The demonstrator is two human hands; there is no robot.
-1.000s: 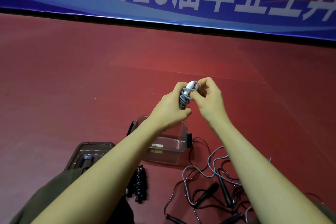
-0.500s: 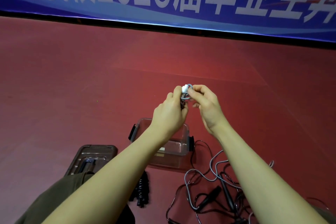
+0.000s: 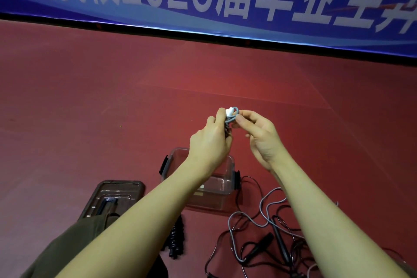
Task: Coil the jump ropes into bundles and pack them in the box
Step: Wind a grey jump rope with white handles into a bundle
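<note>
Head view: the left hand (image 3: pixel 211 142) grips the coiled grey jump rope (image 3: pixel 230 117), now lowered toward the clear box (image 3: pixel 222 187) on the floor; the right hand (image 3: pixel 257 133) pinches what seems the last loop, so packing looks close.

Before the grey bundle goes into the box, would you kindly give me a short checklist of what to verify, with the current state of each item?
1. Left hand grips grey bundle: ok.
2. Right hand pinches the loose end: ok.
3. End tucked and secure: cannot tell.
4. Box open, lid off beside it: ok.
5. Space in box: ok, looks nearly empty.
6. All ropes coiled: not ok, loose ropes tangled on the floor.
</note>
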